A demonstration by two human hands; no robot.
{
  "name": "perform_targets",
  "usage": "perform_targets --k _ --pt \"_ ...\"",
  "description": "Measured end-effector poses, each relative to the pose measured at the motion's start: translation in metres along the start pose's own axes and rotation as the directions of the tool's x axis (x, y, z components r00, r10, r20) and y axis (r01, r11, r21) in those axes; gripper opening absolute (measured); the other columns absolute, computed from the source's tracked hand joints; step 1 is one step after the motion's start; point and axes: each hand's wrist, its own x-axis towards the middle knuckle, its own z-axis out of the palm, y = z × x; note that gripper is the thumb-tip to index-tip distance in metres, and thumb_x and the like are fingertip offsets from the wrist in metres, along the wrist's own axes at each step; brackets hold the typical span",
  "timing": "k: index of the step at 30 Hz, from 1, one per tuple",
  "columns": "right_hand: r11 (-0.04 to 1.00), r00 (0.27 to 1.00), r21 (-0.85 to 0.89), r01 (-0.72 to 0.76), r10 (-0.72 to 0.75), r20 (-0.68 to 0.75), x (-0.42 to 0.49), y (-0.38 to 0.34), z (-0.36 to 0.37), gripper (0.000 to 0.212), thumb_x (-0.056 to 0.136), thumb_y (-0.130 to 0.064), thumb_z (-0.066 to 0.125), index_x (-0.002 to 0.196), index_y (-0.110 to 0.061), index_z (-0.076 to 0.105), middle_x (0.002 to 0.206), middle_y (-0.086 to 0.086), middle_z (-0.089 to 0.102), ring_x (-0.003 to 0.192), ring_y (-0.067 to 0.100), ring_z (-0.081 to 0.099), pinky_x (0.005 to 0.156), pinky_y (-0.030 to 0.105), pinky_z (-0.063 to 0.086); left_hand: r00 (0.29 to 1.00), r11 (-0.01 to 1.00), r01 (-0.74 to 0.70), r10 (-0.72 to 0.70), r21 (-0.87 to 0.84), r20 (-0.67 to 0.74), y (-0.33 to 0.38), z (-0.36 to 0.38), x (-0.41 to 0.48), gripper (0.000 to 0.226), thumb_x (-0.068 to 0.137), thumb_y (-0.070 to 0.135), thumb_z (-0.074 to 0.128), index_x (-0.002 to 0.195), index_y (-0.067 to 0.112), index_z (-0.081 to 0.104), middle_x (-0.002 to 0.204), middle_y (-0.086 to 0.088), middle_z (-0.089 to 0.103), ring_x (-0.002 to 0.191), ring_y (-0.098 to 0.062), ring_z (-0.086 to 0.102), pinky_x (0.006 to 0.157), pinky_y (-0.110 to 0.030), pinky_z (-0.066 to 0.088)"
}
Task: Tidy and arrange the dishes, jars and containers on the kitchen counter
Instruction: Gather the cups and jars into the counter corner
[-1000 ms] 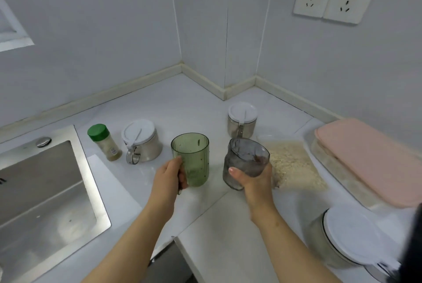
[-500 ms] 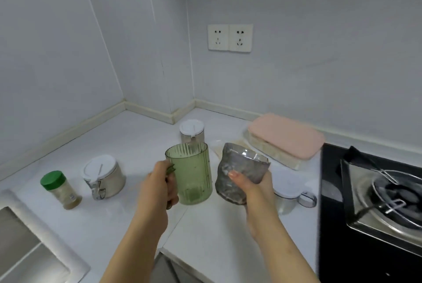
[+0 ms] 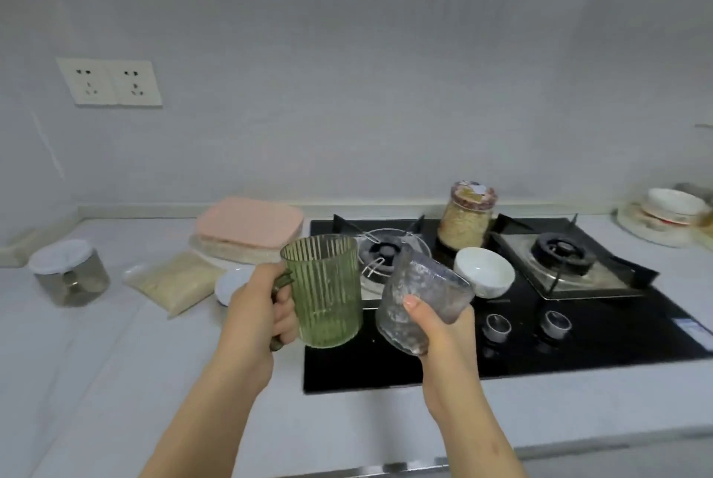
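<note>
Green mug point(image 3: 324, 292), left hand point(image 3: 258, 319); clear tumbler point(image 3: 420, 296), right hand point(image 3: 443, 331)

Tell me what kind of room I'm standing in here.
Most likely a home kitchen: a black gas hob set into a white counter, a jar of dry food, and stacked dishes at the far right.

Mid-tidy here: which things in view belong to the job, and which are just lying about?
Job: green ribbed mug, held by its handle in the left hand; clear textured glass, gripped by the right hand; white bowl and patterned-lid jar on the gas hob; pink-lidded container; white-lidded canister; stacked dishes far right.
Lying about: gas hob; wall sockets; bag of grain.
</note>
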Motion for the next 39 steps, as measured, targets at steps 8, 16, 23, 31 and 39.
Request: perform_targets --k 8,16,23,31,39 --pt "0.989 0.968 -0.079 0.123 -0.137 -0.211 0.012 -0.086 -0.154 0.042 0.076 -0.003 0.070 0.107 -0.024 0.049 0.109 0.004 0.061 0.102 0.022 0.061 0.089 0.038 0.049 0.968 0.994 0.052 -0.074 0.098 0.240 -0.049 0.172 -0.037 0.046 0.093 0.028 0.042 0.050 0.016 0.032 0.039 0.004 0.022 0.033 -0.010 0.018 0.040 -0.021 0.020" --pt "0.959 0.889 -0.222 0.179 -0.254 -0.381 0.023 -0.151 -0.306 0.041 0.074 -0.006 0.075 0.102 -0.022 0.048 0.106 0.002 0.061 0.095 0.018 0.060 0.081 0.032 0.049 0.906 0.981 0.095 -0.157 0.172 0.394 -0.103 0.331 -0.077 0.045 0.093 0.025 0.042 0.050 0.015 0.032 0.039 0.004 0.020 0.033 -0.011 0.017 0.042 -0.022 0.019" --pt "0.953 0.833 -0.216 0.211 -0.291 -0.471 0.034 -0.180 -0.382 0.050 0.060 -0.014 0.080 0.100 -0.026 0.053 0.102 0.000 0.067 0.091 0.017 0.065 0.078 0.032 0.052 0.834 0.968 0.066 -0.187 0.242 0.519 -0.131 0.426 -0.093 0.043 0.093 0.026 0.042 0.052 0.016 0.034 0.041 0.004 0.021 0.037 -0.011 0.018 0.044 -0.025 0.019" --pt "0.944 0.777 -0.231 0.237 -0.327 -0.538 0.087 -0.215 -0.465 0.040 0.072 -0.005 0.076 0.101 -0.022 0.054 0.099 0.002 0.067 0.092 0.019 0.065 0.079 0.032 0.051 0.759 0.968 0.066 -0.207 0.243 0.617 -0.170 0.536 -0.073 0.042 0.093 0.026 0.043 0.052 0.016 0.034 0.039 0.004 0.022 0.034 -0.010 0.019 0.041 -0.022 0.019" --pt "0.917 0.780 -0.333 0.218 -0.369 -0.505 0.208 -0.268 -0.530 0.056 0.061 -0.017 0.080 0.110 -0.020 0.052 0.104 0.004 0.065 0.096 0.022 0.064 0.074 0.031 0.051 0.761 0.969 0.087 -0.215 0.232 0.612 -0.192 0.662 0.000 0.041 0.091 0.026 0.046 0.053 0.016 0.035 0.039 0.003 0.024 0.035 -0.012 0.022 0.042 -0.022 0.020"
